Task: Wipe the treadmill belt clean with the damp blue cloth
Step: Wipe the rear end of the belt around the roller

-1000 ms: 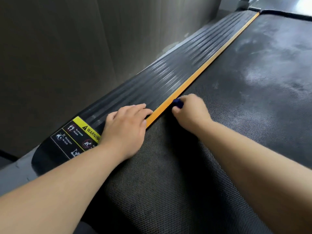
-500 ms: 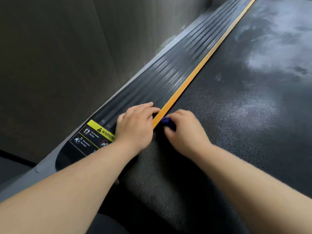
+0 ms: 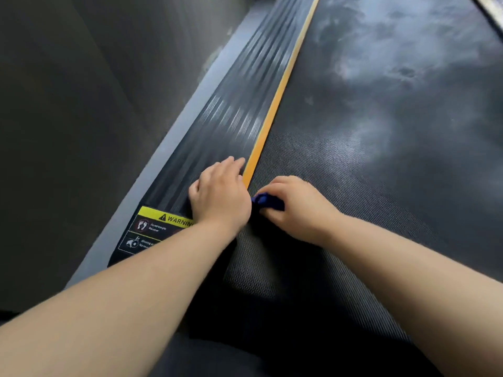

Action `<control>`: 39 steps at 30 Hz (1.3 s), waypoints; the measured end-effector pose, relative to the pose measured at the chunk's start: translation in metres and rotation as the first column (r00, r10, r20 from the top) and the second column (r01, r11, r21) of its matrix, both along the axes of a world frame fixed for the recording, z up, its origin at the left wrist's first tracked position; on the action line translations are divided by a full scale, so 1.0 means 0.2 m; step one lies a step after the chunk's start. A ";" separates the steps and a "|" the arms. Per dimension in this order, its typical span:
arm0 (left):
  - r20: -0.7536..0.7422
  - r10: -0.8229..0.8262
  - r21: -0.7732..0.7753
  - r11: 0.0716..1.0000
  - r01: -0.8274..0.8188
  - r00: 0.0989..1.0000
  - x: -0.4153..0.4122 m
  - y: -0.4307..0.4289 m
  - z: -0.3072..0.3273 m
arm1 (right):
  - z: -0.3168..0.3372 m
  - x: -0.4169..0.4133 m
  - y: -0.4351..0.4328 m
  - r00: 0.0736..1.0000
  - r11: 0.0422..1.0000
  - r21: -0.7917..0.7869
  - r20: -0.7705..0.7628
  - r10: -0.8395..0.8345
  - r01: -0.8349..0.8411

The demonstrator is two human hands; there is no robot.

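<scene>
Wiping the belt (image 3: 381, 186) edge, head view, frame centre.
Right hand (image 3: 296, 210) curls its fingers round the bunched cloth (image 3: 265, 201), which pokes out left of them beside the orange strip (image 3: 272, 115); left hand (image 3: 220, 198) lies flat, fingers together, on the rail (image 3: 217, 126); unwiped dust lies toward upper right.

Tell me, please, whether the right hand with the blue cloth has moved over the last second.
Yes. The right hand has drawn the blue cloth back along the orange strip, nearer the warning label.
</scene>
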State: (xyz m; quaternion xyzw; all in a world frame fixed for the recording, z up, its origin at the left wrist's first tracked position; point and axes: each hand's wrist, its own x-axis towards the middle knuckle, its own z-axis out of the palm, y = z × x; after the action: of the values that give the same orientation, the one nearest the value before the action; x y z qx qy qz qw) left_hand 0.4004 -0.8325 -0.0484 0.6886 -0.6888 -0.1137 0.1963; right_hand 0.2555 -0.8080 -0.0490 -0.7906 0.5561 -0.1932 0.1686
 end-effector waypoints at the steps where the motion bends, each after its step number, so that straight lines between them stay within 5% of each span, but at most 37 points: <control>1: -0.024 0.024 0.005 1.000 -0.024 0.999 0.00 0.00 -0.01 | 0.02 -0.02 0.01 1.000 1.000 0.025 -0.009 0.013 -0.012; 6: -0.101 -0.031 0.037 0.999 0.035 0.994 0.00 0.02 0.02 | 0.10 -0.24 0.26 0.972 0.946 0.225 -0.077 -0.221 0.233; 11: 0.046 -0.185 0.023 0.983 0.184 0.982 -0.02 0.06 0.04 | 0.00 -0.48 0.53 0.830 0.851 0.089 -0.292 -0.475 0.518; 16: 0.420 -0.387 -0.042 0.895 0.444 0.821 -0.19 0.22 0.00 | -0.06 -0.57 0.49 0.799 0.820 -0.031 -0.206 -0.564 0.571; 25: 0.541 -0.397 0.048 0.894 0.445 0.741 -0.23 0.32 -0.01 | -0.07 -0.73 0.48 0.765 0.788 -0.036 -0.220 -0.606 0.614; 30: 0.409 -0.296 0.035 0.950 0.309 0.863 -0.19 0.16 0.04 | -0.11 -0.74 0.49 0.782 0.792 0.010 -0.173 -0.599 0.610; 33: 0.283 -0.362 -0.106 0.908 0.404 0.888 -0.33 0.31 -0.01 | -0.09 -0.74 0.49 0.783 0.790 0.035 -0.162 -0.600 0.613; 39: 0.174 -0.717 -0.088 0.671 0.736 0.674 -0.35 0.43 -0.05 | -0.05 -0.88 0.47 0.752 0.764 -0.010 -0.171 -0.637 0.645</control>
State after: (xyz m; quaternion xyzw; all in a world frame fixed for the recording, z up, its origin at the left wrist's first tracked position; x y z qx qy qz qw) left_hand 0.3308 -0.7458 -0.0594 0.3456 -0.9234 -0.0868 0.1427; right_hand 0.0804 -0.7136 -0.0582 -0.5609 0.8097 -0.1598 0.0652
